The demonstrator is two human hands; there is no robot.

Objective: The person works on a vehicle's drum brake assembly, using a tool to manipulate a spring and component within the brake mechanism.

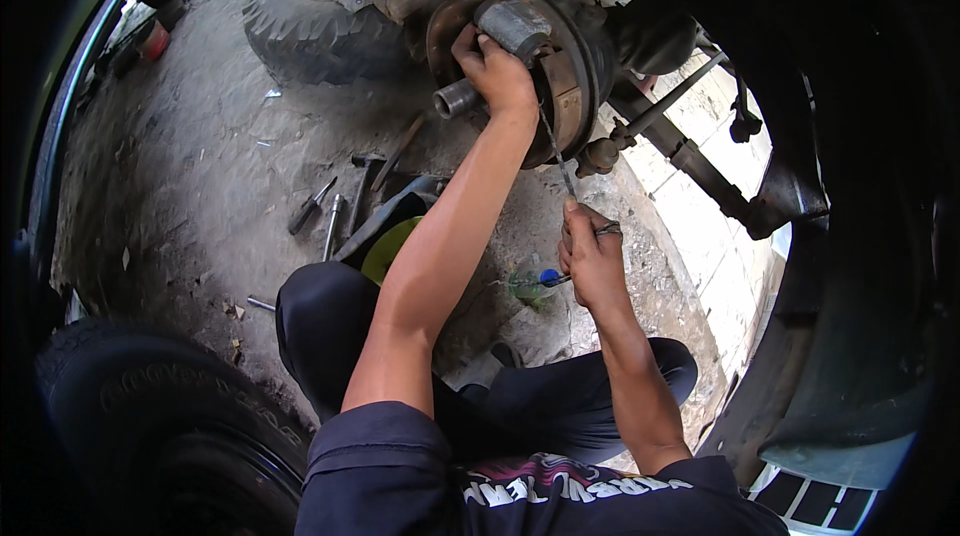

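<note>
My left hand [494,70] is closed on a dark metal cylinder [513,28] at the centre of a rusty wheel hub assembly [563,94] with a curved brake shoe. A short steel tube [453,100] juts out just below that hand. My right hand [590,253], lower and to the right, is closed round a long, thin dark tool [563,173] that slants up to the hub's lower part, where its tip is hard to make out. Beneath this hand lies a clear bottle with a blue cap [549,278].
An off-road tyre [318,36] lies behind the hub. Hand tools [332,216] and a green container [385,254] are by my left knee. Another tyre [160,391] stands at lower left. Suspension rods [680,86] and dark bodywork surround me on the right.
</note>
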